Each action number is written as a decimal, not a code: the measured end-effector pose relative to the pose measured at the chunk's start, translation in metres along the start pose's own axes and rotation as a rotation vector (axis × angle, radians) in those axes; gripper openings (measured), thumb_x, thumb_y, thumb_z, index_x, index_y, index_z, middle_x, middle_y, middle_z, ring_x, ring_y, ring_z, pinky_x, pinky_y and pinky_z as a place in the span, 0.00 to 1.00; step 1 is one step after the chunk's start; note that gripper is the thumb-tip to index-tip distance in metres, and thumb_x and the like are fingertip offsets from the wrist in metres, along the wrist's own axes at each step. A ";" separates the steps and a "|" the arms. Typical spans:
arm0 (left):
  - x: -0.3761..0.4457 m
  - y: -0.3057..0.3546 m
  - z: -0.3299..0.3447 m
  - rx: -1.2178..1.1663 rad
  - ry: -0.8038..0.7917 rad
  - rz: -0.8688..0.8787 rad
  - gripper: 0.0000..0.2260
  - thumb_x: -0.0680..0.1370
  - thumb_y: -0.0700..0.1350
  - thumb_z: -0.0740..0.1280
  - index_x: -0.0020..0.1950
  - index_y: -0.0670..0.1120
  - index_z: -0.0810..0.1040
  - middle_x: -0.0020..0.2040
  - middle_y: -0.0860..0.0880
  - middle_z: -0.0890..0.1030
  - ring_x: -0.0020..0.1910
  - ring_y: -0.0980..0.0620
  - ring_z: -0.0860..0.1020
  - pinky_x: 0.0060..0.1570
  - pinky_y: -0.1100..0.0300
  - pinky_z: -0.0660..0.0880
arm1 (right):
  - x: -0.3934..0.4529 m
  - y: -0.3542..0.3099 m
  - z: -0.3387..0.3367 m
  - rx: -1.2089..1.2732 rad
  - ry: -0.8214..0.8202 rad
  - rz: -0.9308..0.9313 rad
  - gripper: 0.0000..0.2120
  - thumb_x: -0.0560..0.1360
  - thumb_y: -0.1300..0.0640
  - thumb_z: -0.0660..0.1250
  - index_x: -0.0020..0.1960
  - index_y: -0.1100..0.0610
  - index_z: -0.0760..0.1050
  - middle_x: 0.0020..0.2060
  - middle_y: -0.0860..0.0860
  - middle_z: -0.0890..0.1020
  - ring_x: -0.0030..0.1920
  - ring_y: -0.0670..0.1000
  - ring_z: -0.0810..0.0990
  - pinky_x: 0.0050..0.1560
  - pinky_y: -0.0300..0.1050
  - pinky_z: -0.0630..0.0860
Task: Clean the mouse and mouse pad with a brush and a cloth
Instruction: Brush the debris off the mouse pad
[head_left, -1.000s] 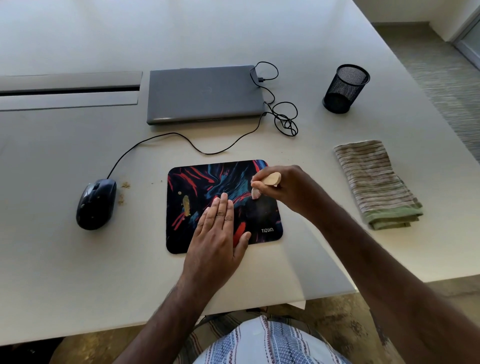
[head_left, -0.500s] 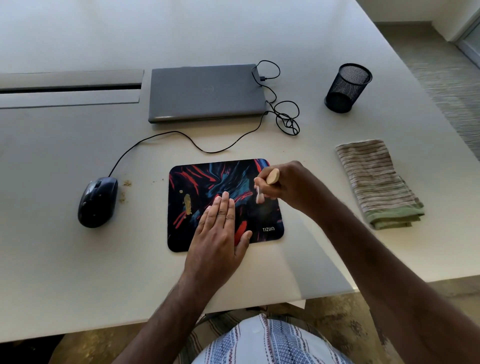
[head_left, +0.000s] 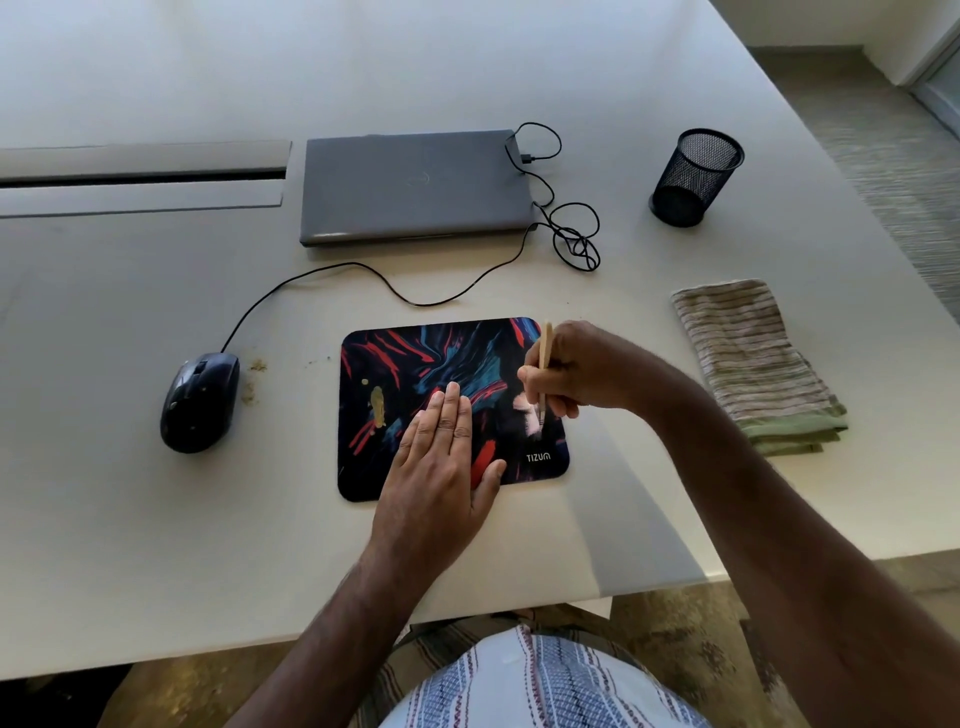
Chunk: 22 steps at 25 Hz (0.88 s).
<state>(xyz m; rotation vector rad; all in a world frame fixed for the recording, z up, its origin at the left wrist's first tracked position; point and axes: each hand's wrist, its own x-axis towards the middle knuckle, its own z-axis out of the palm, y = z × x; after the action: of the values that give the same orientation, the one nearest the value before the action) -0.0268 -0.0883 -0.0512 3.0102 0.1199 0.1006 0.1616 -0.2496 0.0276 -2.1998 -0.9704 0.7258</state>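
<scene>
A dark mouse pad (head_left: 415, 364) with red and blue streaks lies in front of me, a tan smear on its left part. My left hand (head_left: 441, 462) rests flat on the pad's lower middle, fingers together. My right hand (head_left: 576, 371) grips a small wooden-handled brush (head_left: 544, 353), held nearly upright, its pale bristles touching the pad's right side. A black wired mouse (head_left: 200, 400) sits to the left of the pad, with crumbs beside it. A folded striped cloth (head_left: 753, 358) lies to the right.
A closed grey laptop (head_left: 415, 187) sits behind the pad, the mouse cable (head_left: 571, 234) looped at its right. A black mesh cup (head_left: 693, 176) stands at the back right. The white table's (head_left: 675, 545) front edge runs near my lap.
My right hand has tipped the brush from lying sideways to nearly upright and brought its bristles down onto the pad's right side. My left hand stays flat on the pad.
</scene>
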 end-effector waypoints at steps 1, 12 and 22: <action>0.000 0.000 0.000 -0.002 -0.003 -0.001 0.34 0.85 0.62 0.51 0.82 0.39 0.56 0.82 0.39 0.57 0.82 0.45 0.53 0.79 0.51 0.50 | 0.001 0.000 -0.002 0.007 0.003 0.000 0.13 0.82 0.57 0.68 0.40 0.58 0.83 0.29 0.54 0.85 0.27 0.50 0.84 0.30 0.39 0.81; 0.001 -0.001 0.003 -0.002 -0.003 0.003 0.34 0.84 0.62 0.51 0.82 0.39 0.55 0.82 0.40 0.55 0.83 0.46 0.52 0.80 0.51 0.50 | -0.026 0.016 0.017 -0.054 0.136 -0.141 0.12 0.81 0.62 0.67 0.39 0.59 0.82 0.30 0.45 0.82 0.29 0.44 0.82 0.30 0.33 0.76; 0.002 -0.001 0.004 -0.004 -0.013 0.001 0.34 0.85 0.63 0.50 0.82 0.39 0.54 0.83 0.40 0.54 0.83 0.47 0.50 0.80 0.51 0.51 | -0.007 0.013 0.021 -0.018 0.361 -0.186 0.06 0.82 0.56 0.68 0.53 0.56 0.84 0.43 0.47 0.87 0.41 0.43 0.85 0.43 0.36 0.80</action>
<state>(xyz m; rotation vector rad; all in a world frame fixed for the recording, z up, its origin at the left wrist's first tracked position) -0.0248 -0.0873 -0.0548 3.0064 0.1175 0.0817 0.1482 -0.2554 0.0063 -2.1219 -0.9758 0.2239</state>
